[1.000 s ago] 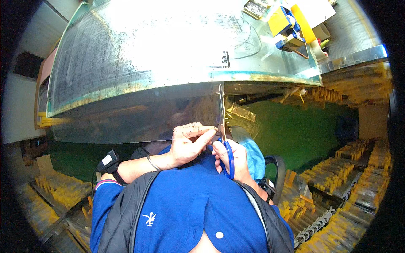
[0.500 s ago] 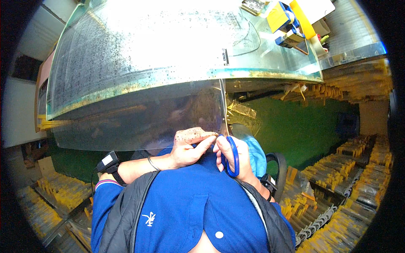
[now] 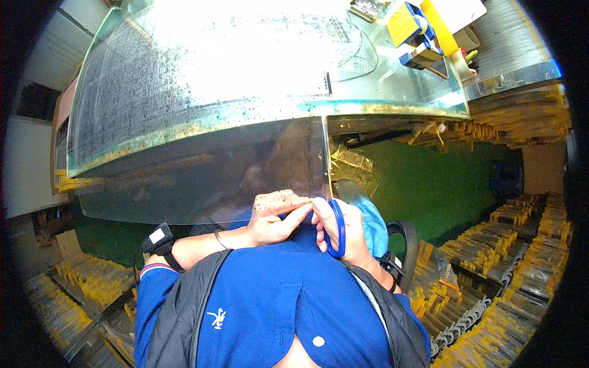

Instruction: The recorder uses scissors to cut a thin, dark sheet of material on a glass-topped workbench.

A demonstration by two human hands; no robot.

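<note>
A large, clear film sheet (image 3: 202,172) with dark specks hangs off the glass table's front edge toward me. My left hand (image 3: 270,228) is closed on the film's near edge by its right corner, thumb on top, with the fingers seen through the film. Just to its right, my right hand (image 3: 354,228) grips scissors (image 3: 339,228) by their blue handles. Their blades point away from me along the film's right edge, toward the table, and look nearly together. Both hands' fingertips almost touch.
The lit glass table (image 3: 417,101) spans the far side, with yellow and blue boxes (image 3: 405,27) at its back right. Racks of yellow-tabbed sheets (image 3: 478,251) stand at lower right and lower left. Green floor (image 3: 423,178) shows below, beside a black curved rim (image 3: 405,245).
The scissor blades have come closer together. My left hand and the film's near edge have shifted slightly toward me; the right hand has barely moved.
</note>
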